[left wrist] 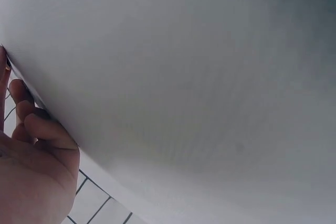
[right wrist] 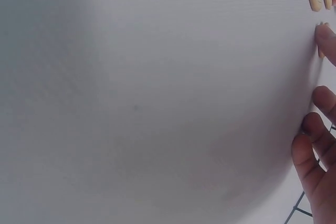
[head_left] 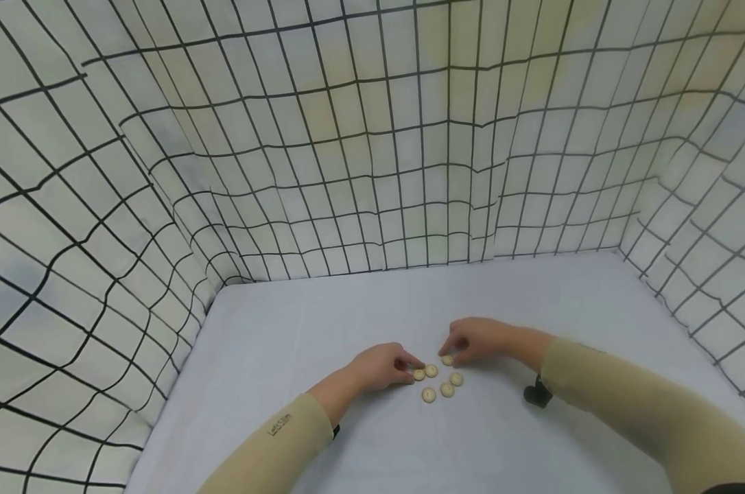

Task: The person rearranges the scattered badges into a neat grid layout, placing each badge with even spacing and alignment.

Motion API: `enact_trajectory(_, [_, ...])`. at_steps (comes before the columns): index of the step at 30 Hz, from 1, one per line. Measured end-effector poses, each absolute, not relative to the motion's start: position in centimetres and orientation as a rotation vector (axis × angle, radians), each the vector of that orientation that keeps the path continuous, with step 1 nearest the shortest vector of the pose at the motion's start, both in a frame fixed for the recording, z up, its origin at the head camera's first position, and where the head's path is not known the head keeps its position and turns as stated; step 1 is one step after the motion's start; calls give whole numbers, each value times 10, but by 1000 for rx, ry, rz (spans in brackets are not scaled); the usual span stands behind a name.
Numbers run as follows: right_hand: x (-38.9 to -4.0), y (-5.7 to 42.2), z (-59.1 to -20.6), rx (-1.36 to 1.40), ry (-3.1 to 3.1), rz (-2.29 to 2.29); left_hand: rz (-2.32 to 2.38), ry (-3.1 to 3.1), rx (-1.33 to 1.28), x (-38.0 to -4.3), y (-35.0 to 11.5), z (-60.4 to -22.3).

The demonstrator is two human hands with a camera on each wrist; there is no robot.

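Pinching the leftmost disc [head_left: 419,374], left hand [head_left: 379,365]: thumb and forefinger at either edge of a small tan round lying among others of its kind.

Right hand [head_left: 479,339]: thumb and forefinger grasping the far disc [head_left: 448,359], at the far side of the group, with a fingertip on it in the right wrist view.

Loose pieces, four. Second disc [head_left: 431,370], just right of the leftmost, too close in the head view to tell whether they touch. Right disc [head_left: 456,379]. Middle-near disc [head_left: 447,390], just beside it, nearer and to the left. Nearest disc [head_left: 429,395], lying apart on the near left.

Ground: white cloth [head_left: 323,315], backed on the far side by a pale screen [head_left: 348,185] with black grid lines.

Apparel: tan left sleeve [head_left: 274,446], lettered; tan right sleeve [head_left: 632,398].

Risks, as judged: the left forefinger could knock the second disc askew, the gap being so slight; either thin disc could slip from its pinch if held only by the rim; a crease in the cloth could tilt a sliding piece.
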State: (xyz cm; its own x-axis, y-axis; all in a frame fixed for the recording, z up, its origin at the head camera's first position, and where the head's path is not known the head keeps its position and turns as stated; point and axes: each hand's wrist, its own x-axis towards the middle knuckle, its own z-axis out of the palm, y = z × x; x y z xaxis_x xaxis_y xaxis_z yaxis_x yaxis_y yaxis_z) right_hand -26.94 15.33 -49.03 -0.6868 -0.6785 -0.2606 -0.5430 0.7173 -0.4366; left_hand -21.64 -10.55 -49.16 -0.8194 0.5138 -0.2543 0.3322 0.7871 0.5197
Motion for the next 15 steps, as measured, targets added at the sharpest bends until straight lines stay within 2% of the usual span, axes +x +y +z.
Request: enact_trajectory(15, [-266,155,-492,-1016,2562,-403,643,2559,620,-214,-105,-487])
